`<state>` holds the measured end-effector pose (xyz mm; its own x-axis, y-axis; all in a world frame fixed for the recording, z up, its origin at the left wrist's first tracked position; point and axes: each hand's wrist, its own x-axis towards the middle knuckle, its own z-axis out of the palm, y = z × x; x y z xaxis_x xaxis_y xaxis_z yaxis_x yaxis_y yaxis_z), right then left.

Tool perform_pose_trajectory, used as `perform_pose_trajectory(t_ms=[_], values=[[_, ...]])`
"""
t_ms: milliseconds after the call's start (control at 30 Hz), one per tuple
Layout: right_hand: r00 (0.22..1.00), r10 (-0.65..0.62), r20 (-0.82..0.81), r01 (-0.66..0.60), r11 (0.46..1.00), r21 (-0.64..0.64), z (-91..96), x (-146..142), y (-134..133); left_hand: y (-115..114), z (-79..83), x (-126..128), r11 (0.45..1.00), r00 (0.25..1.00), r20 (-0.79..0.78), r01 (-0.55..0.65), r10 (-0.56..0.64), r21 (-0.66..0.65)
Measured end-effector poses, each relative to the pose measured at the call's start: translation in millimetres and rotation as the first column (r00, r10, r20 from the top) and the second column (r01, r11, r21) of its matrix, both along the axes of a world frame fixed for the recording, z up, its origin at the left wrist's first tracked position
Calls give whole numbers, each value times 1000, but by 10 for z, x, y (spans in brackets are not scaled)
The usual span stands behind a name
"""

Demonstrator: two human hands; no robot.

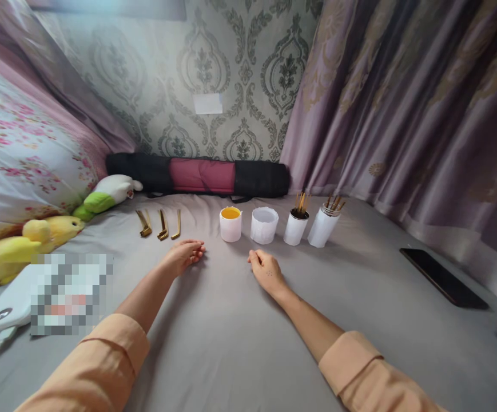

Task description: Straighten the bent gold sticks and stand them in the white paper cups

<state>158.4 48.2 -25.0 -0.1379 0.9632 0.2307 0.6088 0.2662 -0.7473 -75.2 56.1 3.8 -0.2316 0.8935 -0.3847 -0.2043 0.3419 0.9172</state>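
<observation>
My left hand (183, 255) lies flat on the grey sheet, fingers stretched out and together, holding nothing. My right hand (265, 270) rests on the sheet too, fingers loosely curled, nothing in it. Just beyond them stands a row of white cups: one with a yellow inside (230, 224), one with nothing in it (264, 225), and two holding gold sticks (295, 223) (324, 223). Gold cutlery pieces (159, 224) lie in small groups left of the cups, nearest my left hand.
A black and maroon rolled bag (199, 175) lies against the patterned wall. Plush toys (111, 193) (25, 246) sit at the left by a floral pillow. A dark phone (443, 277) lies at the right near the curtains. A white device (3, 309) lies at the left edge.
</observation>
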Motion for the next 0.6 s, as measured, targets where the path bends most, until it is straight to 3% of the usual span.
perform_pose_trajectory(t_ms=[300,600], values=[[1000,-1,2,1,1000,3,-2,6,-10,85,0,-166,1000,973,-230,-17,22,24],[1000,-1,28,1,1000,-15,17,6,-13,125,14,-243,999,898,-439,-27,31,16]])
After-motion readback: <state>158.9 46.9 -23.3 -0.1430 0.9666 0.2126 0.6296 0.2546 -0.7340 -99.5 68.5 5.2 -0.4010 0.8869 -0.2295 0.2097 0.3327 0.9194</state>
